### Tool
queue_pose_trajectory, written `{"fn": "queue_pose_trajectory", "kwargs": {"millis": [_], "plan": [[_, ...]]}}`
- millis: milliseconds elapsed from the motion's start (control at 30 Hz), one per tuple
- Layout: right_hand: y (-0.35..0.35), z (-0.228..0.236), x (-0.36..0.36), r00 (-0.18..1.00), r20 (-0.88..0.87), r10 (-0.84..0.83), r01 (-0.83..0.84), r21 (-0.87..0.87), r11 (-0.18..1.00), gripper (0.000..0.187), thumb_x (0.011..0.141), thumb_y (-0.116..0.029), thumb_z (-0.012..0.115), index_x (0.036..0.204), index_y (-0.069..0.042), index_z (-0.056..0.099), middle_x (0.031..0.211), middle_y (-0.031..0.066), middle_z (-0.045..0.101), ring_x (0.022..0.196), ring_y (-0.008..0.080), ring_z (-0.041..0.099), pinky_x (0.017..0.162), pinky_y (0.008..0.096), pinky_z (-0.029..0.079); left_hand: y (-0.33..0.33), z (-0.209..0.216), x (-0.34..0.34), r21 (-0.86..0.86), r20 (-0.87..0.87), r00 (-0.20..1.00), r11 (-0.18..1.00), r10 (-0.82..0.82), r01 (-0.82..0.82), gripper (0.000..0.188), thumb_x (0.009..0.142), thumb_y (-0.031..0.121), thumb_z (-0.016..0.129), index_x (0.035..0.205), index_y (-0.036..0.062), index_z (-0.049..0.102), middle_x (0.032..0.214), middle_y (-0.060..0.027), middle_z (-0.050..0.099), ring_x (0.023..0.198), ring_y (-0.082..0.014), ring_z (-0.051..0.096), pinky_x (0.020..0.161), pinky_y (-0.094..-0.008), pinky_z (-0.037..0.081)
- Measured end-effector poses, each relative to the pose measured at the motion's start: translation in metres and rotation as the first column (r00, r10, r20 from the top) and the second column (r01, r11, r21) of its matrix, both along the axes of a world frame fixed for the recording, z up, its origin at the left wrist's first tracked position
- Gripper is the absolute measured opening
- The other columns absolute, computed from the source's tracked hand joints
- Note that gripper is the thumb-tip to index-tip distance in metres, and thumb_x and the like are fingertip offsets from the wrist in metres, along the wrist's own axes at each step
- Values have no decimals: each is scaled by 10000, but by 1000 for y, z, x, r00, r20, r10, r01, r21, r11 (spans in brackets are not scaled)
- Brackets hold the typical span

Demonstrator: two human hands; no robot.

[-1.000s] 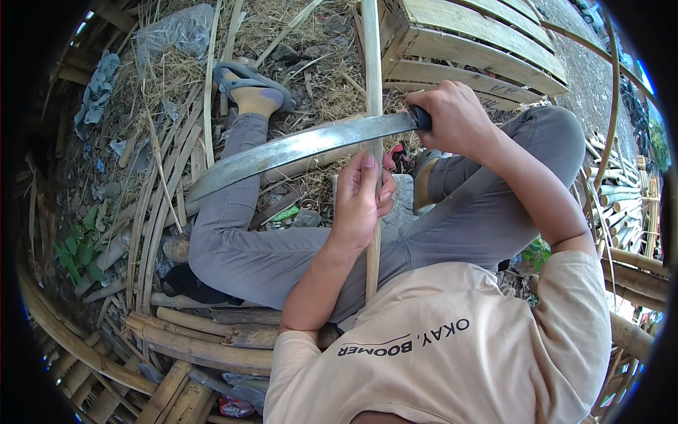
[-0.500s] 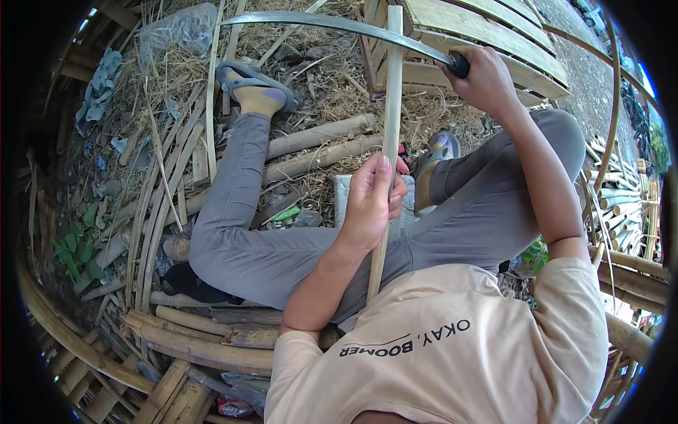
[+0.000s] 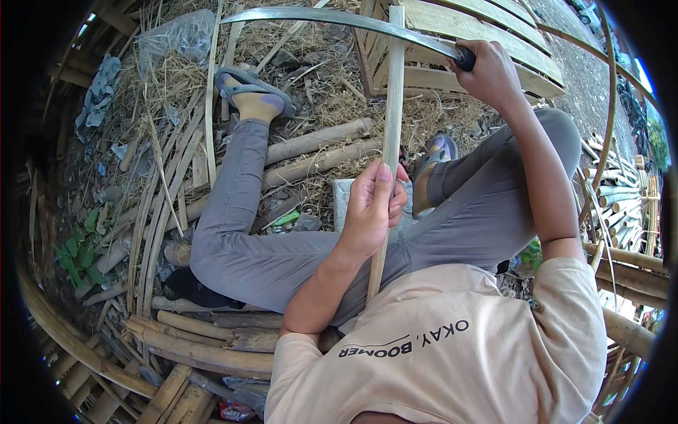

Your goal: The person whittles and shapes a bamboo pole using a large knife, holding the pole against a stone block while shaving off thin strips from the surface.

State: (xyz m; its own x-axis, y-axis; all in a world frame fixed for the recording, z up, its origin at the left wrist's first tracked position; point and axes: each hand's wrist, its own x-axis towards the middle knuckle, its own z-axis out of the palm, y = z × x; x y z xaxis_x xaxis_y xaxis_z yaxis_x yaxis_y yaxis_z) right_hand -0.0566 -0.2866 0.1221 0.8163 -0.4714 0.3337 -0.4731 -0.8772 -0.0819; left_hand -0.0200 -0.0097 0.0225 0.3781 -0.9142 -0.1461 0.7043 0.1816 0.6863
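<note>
My right hand (image 3: 489,76) is closed round the black handle of a long, slightly curved machete (image 3: 311,15), whose blade points left across the far part of the view. In my left hand (image 3: 373,206), a pale, narrow bamboo strip (image 3: 393,116) is gripped between thumb and fingers at about its middle. The strip stands lengthwise before me, its near end against my lap and shirt. Close to its far end, the blade crosses it; I cannot tell whether they touch.
A slatted wooden crate (image 3: 466,42) sits at the far right. Bamboo poles (image 3: 321,159) lie between my legs, near a pale block (image 3: 344,201). Long split strips (image 3: 169,184) are heaped at the left. Straw and plastic scraps cover much of the ground.
My right hand and the machete's handle have shifted slightly away from me and to the right. My left hand has kept its grip on the bamboo strip, almost in place.
</note>
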Motion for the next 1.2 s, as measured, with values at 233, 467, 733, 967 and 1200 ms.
{"fn": "queue_pose_trajectory", "kwargs": {"millis": [233,467,733,967,1200], "plan": [[-4,12,6,1000,8,-16,16,-83,996,218,742,-209,664,905,-83,732,802,213,678,807,394,657,767,484,520,2,3,7,-21,12,1000,1000,-5,6,312,1074,355,389,1054,72,519,609,45,381,489,-7,278,407,-164,247],[-16,23,8,991,118,-69,89,-171,981,260,775,-205,709,1011,-97,732,790,190,687,782,373,663,742,453,518,6,4,14,-108,-31,997,992,-67,63,330,1074,372,377,1068,78,526,589,47,365,485,-12,275,392,-172,223],[-45,61,3,911,413,-13,88,-165,982,190,761,-119,709,695,48,645,597,230,549,517,340,540,540,429,442,8,10,6,-164,-3,986,973,-167,164,322,1076,362,369,1037,67,492,573,39,364,457,-19,250,386,-184,221],[-122,41,-50,935,311,-168,190,-41,981,572,842,-542,710,673,-7,599,558,54,528,512,150,486,530,339,409,2,0,15,-150,-116,964,964,-239,221,324,1080,349,358,1060,53,486,593,29,387,468,-19,258,397,-179,236],[-27,25,-25,990,138,-39,20,140,990,474,835,-464,720,785,4,663,626,150,586,590,298,574,625,410,467,-3,4,10,-6,-110,979,985,-174,174,430,1082,413,292,1052,41,506,597,30,392,457,-21,256,391,-182,240]]}}
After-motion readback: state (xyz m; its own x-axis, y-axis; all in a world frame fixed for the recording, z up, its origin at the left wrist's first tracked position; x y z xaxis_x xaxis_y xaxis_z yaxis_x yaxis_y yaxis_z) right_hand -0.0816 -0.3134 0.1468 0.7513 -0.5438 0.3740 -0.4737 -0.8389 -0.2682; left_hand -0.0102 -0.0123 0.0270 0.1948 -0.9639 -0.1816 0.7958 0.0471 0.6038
